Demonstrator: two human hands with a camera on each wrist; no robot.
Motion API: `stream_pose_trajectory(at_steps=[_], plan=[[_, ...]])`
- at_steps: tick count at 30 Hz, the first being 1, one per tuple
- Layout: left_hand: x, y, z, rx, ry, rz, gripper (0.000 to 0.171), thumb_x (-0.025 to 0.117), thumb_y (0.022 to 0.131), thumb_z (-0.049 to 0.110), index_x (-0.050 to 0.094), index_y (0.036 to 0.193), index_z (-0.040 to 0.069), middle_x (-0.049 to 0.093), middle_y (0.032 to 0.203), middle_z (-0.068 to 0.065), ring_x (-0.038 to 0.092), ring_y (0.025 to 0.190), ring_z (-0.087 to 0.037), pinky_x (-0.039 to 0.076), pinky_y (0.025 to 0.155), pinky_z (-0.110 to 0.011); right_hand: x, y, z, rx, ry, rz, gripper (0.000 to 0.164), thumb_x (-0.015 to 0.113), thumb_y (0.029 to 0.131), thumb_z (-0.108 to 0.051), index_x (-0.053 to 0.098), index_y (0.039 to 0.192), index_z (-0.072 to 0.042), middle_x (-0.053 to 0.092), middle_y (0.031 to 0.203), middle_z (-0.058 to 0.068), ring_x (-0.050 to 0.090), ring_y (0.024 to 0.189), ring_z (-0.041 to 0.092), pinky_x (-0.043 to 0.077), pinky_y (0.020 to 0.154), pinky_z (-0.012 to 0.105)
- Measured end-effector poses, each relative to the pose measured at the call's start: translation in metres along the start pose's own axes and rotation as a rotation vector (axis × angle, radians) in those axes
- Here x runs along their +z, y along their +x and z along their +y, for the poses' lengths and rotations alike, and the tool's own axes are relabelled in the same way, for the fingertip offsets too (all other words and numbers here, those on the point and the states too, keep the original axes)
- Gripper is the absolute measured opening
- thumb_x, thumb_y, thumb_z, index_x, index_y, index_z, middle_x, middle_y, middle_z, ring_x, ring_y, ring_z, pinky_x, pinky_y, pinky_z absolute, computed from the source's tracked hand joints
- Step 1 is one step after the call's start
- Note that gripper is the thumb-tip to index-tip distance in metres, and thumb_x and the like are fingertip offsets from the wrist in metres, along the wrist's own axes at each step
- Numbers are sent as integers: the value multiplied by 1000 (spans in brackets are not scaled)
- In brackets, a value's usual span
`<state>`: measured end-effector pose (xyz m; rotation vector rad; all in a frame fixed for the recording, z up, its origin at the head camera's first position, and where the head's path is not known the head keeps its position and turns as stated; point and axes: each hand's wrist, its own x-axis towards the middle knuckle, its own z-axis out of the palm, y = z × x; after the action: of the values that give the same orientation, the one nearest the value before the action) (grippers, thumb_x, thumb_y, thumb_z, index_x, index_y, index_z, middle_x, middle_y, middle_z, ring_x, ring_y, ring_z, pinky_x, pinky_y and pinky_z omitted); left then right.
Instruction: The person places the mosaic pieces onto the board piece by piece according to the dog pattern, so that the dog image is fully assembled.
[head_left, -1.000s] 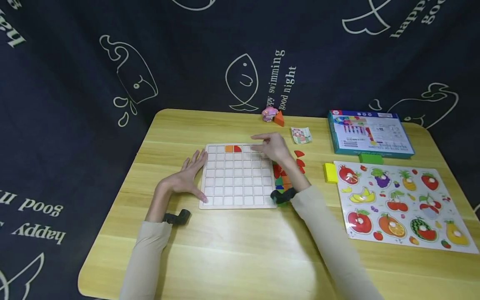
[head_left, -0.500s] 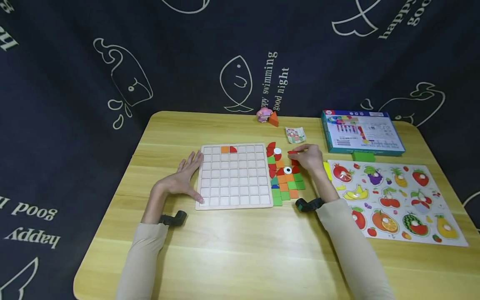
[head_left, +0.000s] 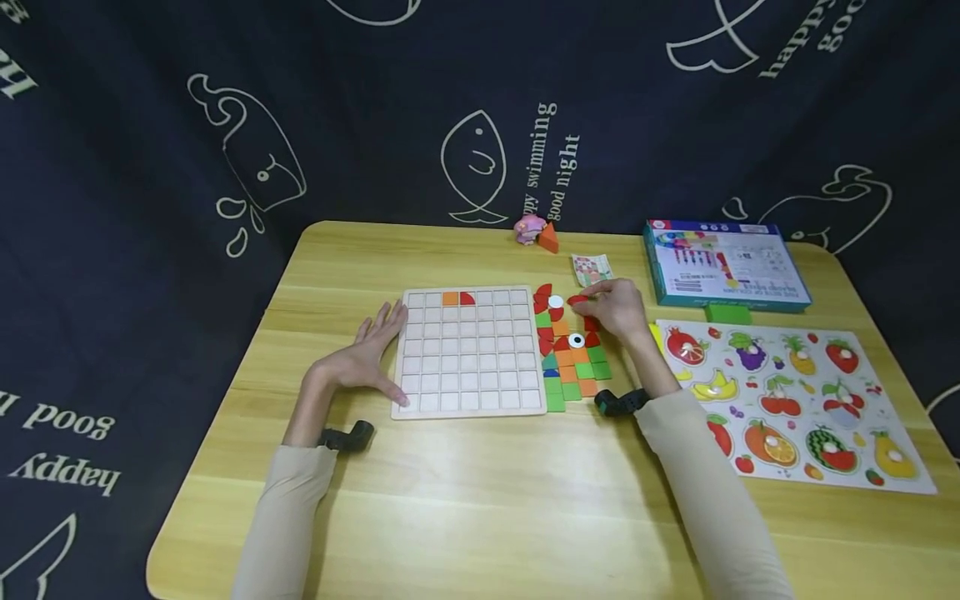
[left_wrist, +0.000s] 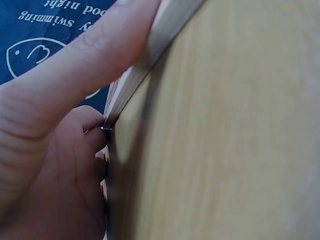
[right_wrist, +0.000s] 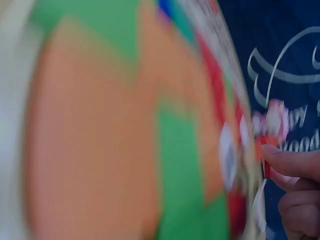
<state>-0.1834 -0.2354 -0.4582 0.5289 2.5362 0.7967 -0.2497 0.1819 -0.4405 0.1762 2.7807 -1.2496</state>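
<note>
In right hand (head_left: 621, 310), pinched at thumb tip, red piece (head_left: 576, 300), seemingly rounded

Dark navy curtain (head_left: 375, 108) behind a pale wood-grain counter (head_left: 457, 475), white-outlined whales (head_left: 268, 154) and fish (head_left: 474, 167) on the cloth, lettering (head_left: 562, 167) reading "swimming" and "good night", rounded counter corners, soft glare on the near surface.

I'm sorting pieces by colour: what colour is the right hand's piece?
The piece is red; the right wrist view shows it best.

An indoor play area, shown by the gridded board (head_left: 468, 357), fruit puzzle (head_left: 802, 412) and cartoon-print curtain (head_left: 375, 125).
</note>
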Motion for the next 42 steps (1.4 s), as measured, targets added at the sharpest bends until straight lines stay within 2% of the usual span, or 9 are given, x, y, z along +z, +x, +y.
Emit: stream_pose_trajectory(at_steps=[4,9,13,17,24,30,32,36,42], plan=[[0,1,-1,11,6,7,150,90,50,55,-10,155,15,-18,163,-3,-22,150,-24,-10,122,-52,23,1,-31,-104,74,-89,29,77,82,-21,73,106,-5,37,49,-3,32,42,14,27,43,26],[3,2,0,19,5,1,151,90,49,56,-11,155,14,-19,163,-3,-22,150,-24,-9,123,-51,80,2,-81,-156,173,-221,24,81,78,-17,76,99,-7,34,48,-5,27,44,11,23,43,25],[3,2,2,26,1,-3,151,90,50,55,-10,155,13,-18,163,-4,-22,150,-25,-9,123,-52,123,6,-109,-186,187,-244,24,83,74,-14,76,95,-6,46,49,-7,31,46,7,26,45,22],[1,0,1,24,-3,3,150,90,51,53,-10,155,12,-18,163,-4,-22,149,-25,-10,122,-52,146,13,-123,-195,150,-209,22,85,72,-13,78,91,-7,62,58,-1,36,46,5,28,46,19],[1,0,-2,18,-4,2,150,90,52,54,-10,155,14,-19,163,-3,-23,149,-24,-10,122,-52,151,17,-124,-190,179,-204,20,84,73,-12,79,92,-10,74,87,7,38,52,7,29,48,19],[0,1,-3,17,-16,-1,150,90,51,55,-10,155,16,-19,163,0,-23,149,-22,-11,122,-51,154,17,-126,-187,151,-245,22,85,73,-13,79,94,-11,74,100,7,41,62,10,31,52,21],[0,1,-3,12,-19,-5,150,90,51,55,-11,155,16,-20,162,0,-23,149,-22,-11,123,-51,153,16,-128,-166,155,-251,22,85,72,-13,79,94,-11,73,102,7,42,68,11,32,55,21],[2,3,-1,14,-19,-12,150,90,51,55,-11,155,16,-20,162,0,-23,149,-22,-11,122,-51,151,14,-127,-181,152,-253,22,84,74,-12,79,96,-11,74,104,7,45,71,12,34,56,21],[3,6,0,34,-13,-12,150,90,51,56,-11,155,16,-20,162,0,-23,149,-23,-11,122,-51,140,14,-121,-193,133,-281,21,80,79,-13,78,99,-12,75,103,6,43,64,10,34,54,21]])
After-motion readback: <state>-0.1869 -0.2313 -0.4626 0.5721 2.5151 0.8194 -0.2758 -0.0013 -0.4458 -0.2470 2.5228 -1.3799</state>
